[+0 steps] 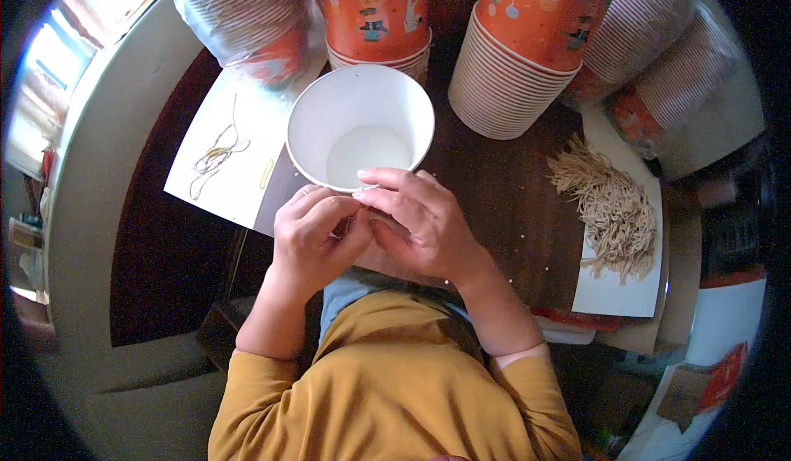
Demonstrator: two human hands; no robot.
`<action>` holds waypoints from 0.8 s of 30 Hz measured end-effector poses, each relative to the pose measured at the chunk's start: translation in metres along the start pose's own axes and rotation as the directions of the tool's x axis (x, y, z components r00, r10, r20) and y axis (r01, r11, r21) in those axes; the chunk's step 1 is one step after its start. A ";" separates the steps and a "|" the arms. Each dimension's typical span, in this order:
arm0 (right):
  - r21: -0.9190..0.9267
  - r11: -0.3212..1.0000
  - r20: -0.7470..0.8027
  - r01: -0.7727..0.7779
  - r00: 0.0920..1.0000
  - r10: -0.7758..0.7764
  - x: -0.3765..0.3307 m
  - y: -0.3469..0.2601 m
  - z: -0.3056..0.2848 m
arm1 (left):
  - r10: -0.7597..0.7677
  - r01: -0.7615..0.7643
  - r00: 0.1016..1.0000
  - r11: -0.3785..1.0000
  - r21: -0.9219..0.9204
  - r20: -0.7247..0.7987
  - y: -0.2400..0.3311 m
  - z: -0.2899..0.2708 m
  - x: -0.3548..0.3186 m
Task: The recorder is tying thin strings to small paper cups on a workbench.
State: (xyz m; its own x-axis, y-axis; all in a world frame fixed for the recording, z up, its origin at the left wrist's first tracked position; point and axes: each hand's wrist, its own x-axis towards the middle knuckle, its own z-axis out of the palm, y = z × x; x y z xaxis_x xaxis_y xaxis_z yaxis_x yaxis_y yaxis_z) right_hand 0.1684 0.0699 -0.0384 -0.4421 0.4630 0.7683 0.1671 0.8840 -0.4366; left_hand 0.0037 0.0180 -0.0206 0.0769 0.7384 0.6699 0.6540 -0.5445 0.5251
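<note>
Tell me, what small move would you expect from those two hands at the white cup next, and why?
Probably a slight turn of the paper cup to bring a new stretch of rim around. Both the left hand and the right hand pinch at its near edge, and the cup lies tilted, open mouth facing up.

Mustard-yellow long sleeves, pushed up

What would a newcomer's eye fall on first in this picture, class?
First, the white paper cup at centre, its open mouth facing the camera, with the left hand and right hand together at its near rim. Behind it rise stacks of orange printed cups. To the right, a heap of tan strings lies on a white sheet; to the left, a few loose strands lie on another sheet.
</note>
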 end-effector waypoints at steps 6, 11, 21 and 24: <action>-0.036 0.998 0.053 0.044 0.998 -0.042 0.002 -0.002 -0.001 | 0.032 -0.037 0.998 0.995 0.098 0.054 0.008 -0.016 0.000; -0.038 0.998 0.018 0.049 0.999 -0.049 0.001 -0.006 0.005 | -0.031 0.030 1.000 0.998 0.054 0.006 0.005 -0.015 -0.002; -0.236 0.969 0.027 0.076 0.997 -0.072 0.000 -0.004 0.008 | -0.108 0.107 0.994 0.991 -0.081 -0.006 -0.003 -0.013 -0.004; -0.272 0.956 0.026 0.108 0.994 -0.105 0.000 -0.004 0.007 | -0.143 0.145 0.989 0.983 -0.112 0.024 -0.002 -0.014 -0.004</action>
State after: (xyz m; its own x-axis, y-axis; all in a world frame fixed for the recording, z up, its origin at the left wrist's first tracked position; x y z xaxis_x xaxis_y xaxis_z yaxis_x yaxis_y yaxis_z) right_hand 0.1614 0.0657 -0.0402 -0.4799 0.3656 0.7975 0.3513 0.9131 -0.2073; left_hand -0.0085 0.0100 -0.0169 0.0001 0.8181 0.5751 0.5699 -0.4726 0.6722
